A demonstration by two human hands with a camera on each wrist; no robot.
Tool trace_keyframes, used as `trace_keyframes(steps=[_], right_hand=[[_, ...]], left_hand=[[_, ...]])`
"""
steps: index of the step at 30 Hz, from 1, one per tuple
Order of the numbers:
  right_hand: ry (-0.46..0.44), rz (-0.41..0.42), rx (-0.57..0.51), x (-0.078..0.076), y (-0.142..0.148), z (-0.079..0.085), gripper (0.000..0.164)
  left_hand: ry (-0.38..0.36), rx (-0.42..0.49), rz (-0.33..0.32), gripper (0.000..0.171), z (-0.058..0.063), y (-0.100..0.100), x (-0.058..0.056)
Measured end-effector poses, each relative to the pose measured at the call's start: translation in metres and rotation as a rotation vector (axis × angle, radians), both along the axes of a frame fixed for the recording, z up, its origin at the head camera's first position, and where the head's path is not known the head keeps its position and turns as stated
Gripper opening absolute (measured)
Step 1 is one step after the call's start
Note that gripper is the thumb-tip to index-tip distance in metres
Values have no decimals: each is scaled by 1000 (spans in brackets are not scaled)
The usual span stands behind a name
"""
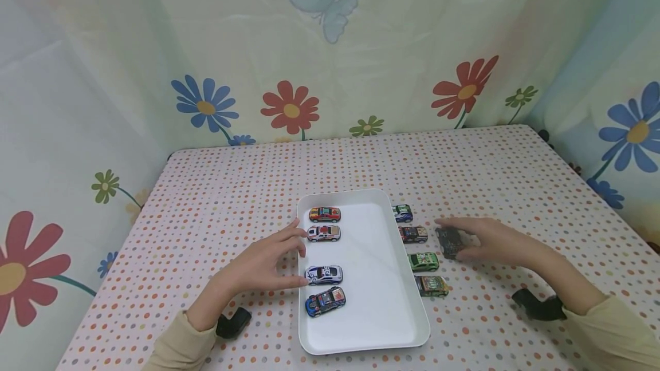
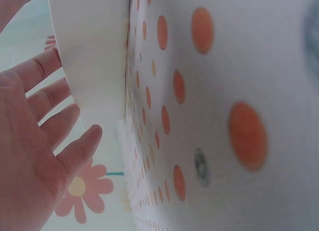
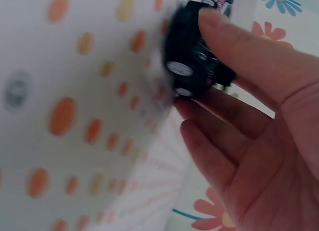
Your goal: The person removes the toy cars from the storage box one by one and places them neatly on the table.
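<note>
A white tray [image 1: 373,314] holds several toy cars along its left side: a red-and-yellow car [image 1: 325,214], a white-and-red car [image 1: 323,233], a white-and-blue car [image 1: 323,275] and a blue-and-black car [image 1: 325,302] set at a slant. My left hand [image 1: 263,259] reaches over the tray's left rim with relaxed, spread fingers and grips nothing. Its fingertips are by the white-and-red car, its thumb tip by the white-and-blue one. Right of the tray, my right hand [image 1: 497,240] pinches a black toy car [image 3: 192,56] between thumb and fingers, close over the table.
Just outside the tray's right wall stand several more cars: a white, blue and green one [image 1: 403,213], a dark one [image 1: 414,235], a green one [image 1: 424,261] and a green-and-orange one [image 1: 432,286]. A dotted cloth covers the table [image 1: 247,182]; a flowered curtain [image 1: 392,50] hangs behind.
</note>
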State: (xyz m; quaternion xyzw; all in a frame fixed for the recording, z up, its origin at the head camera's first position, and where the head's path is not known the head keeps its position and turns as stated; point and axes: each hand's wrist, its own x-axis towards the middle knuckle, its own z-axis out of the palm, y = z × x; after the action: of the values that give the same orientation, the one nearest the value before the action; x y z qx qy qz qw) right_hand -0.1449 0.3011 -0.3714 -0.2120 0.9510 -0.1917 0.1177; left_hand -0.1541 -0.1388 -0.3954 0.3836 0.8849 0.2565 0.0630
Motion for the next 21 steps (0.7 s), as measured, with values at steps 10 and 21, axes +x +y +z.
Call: trace_keyframes(steps=[10, 21], right_hand=[[171, -42, 47, -8, -23, 41, 54], [341, 246, -41, 7, -140, 67, 32]], left_hand=[[-6, 10, -2, 40, 1, -1, 1], [3, 16, -8, 40, 2, 1, 1]])
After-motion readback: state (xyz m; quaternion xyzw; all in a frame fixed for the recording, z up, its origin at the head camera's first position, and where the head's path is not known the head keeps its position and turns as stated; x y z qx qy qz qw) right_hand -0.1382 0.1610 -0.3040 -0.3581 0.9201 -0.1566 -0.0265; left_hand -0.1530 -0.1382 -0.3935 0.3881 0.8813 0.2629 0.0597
